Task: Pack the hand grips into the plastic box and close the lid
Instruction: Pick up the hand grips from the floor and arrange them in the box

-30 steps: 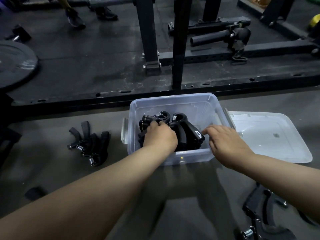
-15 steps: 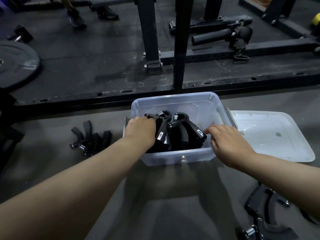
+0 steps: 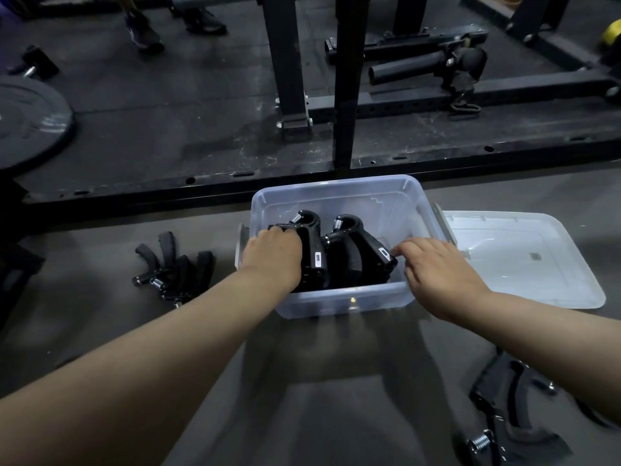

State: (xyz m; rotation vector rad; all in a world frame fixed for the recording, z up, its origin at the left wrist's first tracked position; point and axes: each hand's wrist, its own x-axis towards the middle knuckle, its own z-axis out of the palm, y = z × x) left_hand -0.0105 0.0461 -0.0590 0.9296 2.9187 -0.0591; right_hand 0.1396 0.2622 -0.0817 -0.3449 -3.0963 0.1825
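Since a second ago: your left hand (image 3: pixel 272 255) is further left inside plastic box (image 3: pixel 336 191), uncovering hand grips (image 3: pixel 346 253); your right hand (image 3: pixel 437 267) barely shifted. Grey gym floor (image 3: pixel 100 317), black rack (image 3: pixel 342 79) beyond hands. Lid (image 3: pixel 524 264) off, flat just right of right hand. Loose grips (image 3: pixel 174 267) on floor left of left hand. Left fingers curl over leftmost grip in box. Right hand relaxed, fingertips touching rightmost grip.
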